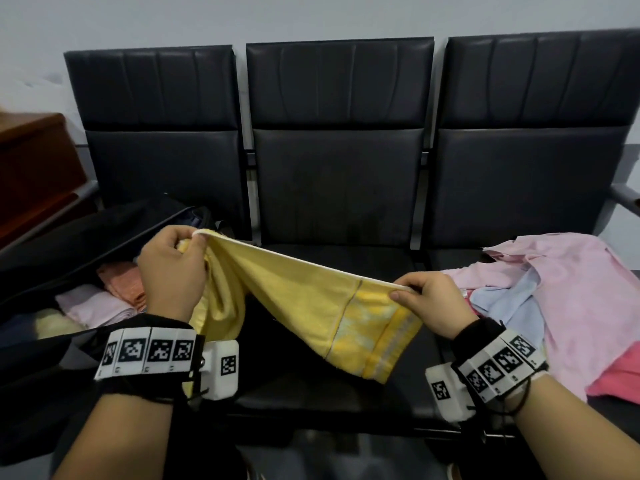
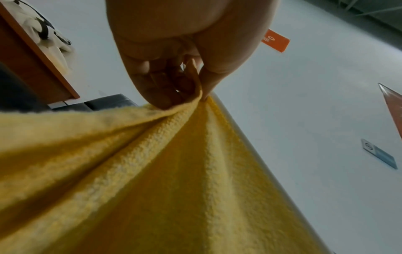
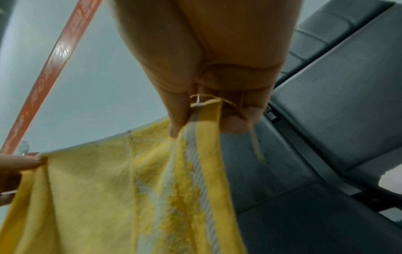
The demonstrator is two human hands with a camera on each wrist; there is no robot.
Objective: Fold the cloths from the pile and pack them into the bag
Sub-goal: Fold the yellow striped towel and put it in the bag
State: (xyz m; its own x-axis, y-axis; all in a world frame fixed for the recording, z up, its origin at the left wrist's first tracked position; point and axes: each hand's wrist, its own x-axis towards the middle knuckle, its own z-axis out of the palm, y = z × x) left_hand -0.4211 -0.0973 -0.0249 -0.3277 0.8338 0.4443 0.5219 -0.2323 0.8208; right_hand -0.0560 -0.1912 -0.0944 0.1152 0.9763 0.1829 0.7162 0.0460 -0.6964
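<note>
A yellow towel (image 1: 294, 299) with a white hem and a patterned band hangs stretched in the air over the middle seat. My left hand (image 1: 173, 268) grips a bunched part of its top edge; in the left wrist view the yellow towel (image 2: 174, 171) is gathered between the left hand's (image 2: 191, 92) fingers and thumb. My right hand (image 1: 429, 303) pinches the corner by the patterned band, as the right wrist view shows: right hand (image 3: 202, 120), yellow towel (image 3: 108, 197). An open black bag (image 1: 69, 244) on the left seat holds folded pink and peach cloths (image 1: 104, 299).
A pile of pink, light blue and coral cloths (image 1: 561, 306) lies on the right seat. Three black padded seats (image 1: 339, 188) stand against a pale wall. A brown wooden cabinet (image 1: 31, 168) stands at the far left.
</note>
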